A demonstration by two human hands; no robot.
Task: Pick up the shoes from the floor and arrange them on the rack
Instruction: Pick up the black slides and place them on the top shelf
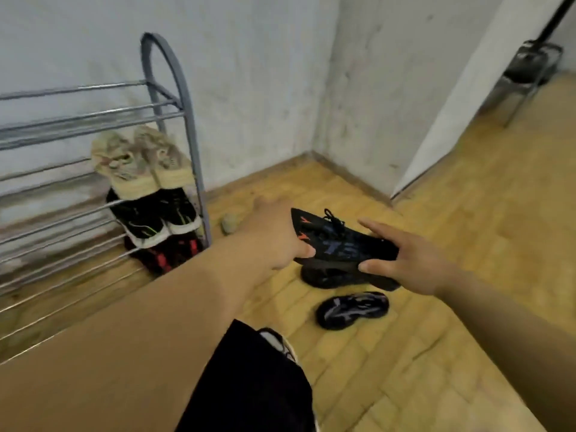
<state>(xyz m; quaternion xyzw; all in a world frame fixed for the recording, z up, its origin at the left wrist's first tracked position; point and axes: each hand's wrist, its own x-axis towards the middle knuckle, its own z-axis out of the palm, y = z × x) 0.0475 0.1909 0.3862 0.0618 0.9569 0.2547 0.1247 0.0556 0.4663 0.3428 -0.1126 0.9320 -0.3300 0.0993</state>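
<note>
We see the left hand (pixel 277 235) pinching one end of the black shoe (pixel 339 244), thumb pressed on its side. The right hand (pixel 408 263) grips the other end, thumb below and fingers (pixel 372 225) spread over the top (the shoe hangs above the floor (pixel 467 213)). Under the fingers lie a second dark shoe (pixel 324 277) and a third (pixel 352 310), and to their left the rack (pixel 174 98) holds a beige pair (pixel 143 163), beneath it a black pair (pixel 156 216) and lowest a red-and-black pair (pixel 168 254).
</note>
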